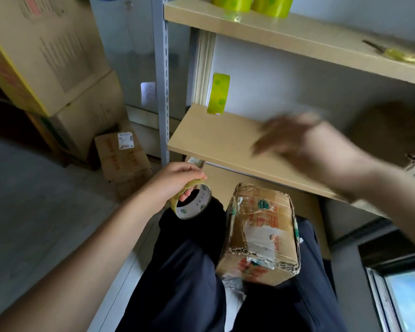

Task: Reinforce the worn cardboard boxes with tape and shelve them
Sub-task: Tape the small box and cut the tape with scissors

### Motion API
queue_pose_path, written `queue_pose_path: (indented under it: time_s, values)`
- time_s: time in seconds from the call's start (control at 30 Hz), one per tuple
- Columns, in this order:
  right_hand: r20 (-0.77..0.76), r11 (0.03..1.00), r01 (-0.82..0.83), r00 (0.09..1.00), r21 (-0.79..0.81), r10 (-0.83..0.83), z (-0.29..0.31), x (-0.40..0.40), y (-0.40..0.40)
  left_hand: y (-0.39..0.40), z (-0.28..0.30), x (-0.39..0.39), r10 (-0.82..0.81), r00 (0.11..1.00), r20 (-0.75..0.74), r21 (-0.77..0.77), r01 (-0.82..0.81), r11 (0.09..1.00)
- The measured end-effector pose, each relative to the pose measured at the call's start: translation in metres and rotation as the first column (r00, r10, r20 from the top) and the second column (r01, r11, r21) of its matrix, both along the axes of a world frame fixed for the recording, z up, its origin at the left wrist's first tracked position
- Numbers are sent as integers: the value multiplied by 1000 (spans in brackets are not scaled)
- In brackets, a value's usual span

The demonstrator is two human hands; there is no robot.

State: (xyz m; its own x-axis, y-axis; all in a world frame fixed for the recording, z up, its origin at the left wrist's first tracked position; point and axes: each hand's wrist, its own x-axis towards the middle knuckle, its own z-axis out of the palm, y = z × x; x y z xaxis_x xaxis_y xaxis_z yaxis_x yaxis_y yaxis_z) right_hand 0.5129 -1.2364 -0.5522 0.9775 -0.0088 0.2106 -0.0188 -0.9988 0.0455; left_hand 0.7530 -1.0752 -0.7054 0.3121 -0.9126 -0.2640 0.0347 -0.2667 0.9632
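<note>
Here the left hand (175, 180) grips a tape roll (192, 202) just left of the worn box (259, 233) resting on the lap, while the blurred right hand (304, 144), fingers seemingly spread and empty, hovers over the middle shelf (213, 137). Best to find the tape's free end first, then steady the box before pressing a strip along its torn near edge.

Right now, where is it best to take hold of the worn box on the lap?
Probably grip the box by its two long sides, coming from above with the free right hand. It lies flat between the knees, its near end is torn, and the left hand holds the tape roll.

Dim daylight (right hand (295, 142) motion-blurred)
</note>
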Motion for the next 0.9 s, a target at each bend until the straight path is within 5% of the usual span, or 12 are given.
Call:
queue_pose_path:
  time_s: [0.17,0.33,0.47,0.63,0.9]
  values:
    - [-459,921,146,888,360,39,-85,22,68,3,-5,-8,8,999,46,32,-10,999]
    - [-411,933,132,912,334,18,-86,24,59,14,5,-15,-13,998,65,5,13,1000]
    - [-164,833,223,973,506,-161,-78,-7,69,25,26,-28,-55,984,170,-71,68,995]
    - [-367,903,366,890,225,-270,-112,-57,95,39,47,-52,-138,971,194,-165,171,971]
    - [-334,866,331,920,374,-207,-114,-69,88,55,69,-82,-266,928,260,-114,303,946]
